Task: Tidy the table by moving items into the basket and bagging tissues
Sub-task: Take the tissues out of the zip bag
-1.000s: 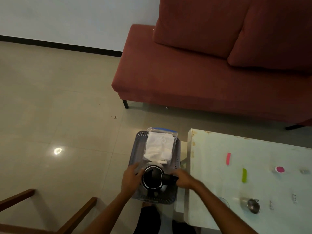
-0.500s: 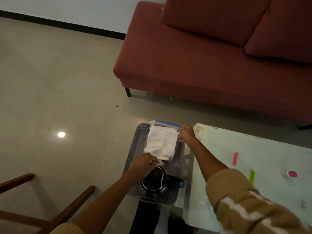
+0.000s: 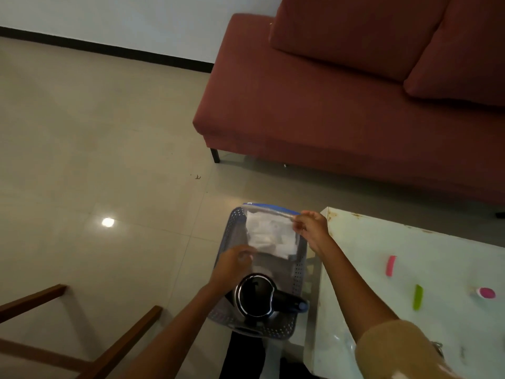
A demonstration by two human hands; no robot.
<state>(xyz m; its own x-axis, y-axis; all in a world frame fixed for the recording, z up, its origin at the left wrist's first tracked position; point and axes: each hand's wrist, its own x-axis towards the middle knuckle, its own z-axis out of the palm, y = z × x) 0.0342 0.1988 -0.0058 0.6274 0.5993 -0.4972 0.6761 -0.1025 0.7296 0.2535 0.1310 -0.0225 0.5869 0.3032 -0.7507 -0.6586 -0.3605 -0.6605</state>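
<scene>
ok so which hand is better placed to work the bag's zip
Right. The right hand pinches the bag at its blue zip edge. The left hand holds the lower corner, away from the zip, so it likely just steadies.

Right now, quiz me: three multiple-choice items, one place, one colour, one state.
1. Where is the electric kettle? A on the table; B on the sofa; C in the basket.
2. The seal strip of the zip bag is: A blue; B red; C green.
3. The right hand is: A flat on the table; B pinching the bag's top corner; C gripping the kettle handle.
Answers: C, it sits inside the perforated walls; A, a blue band runs along the top; B, it nips the corner.
</scene>
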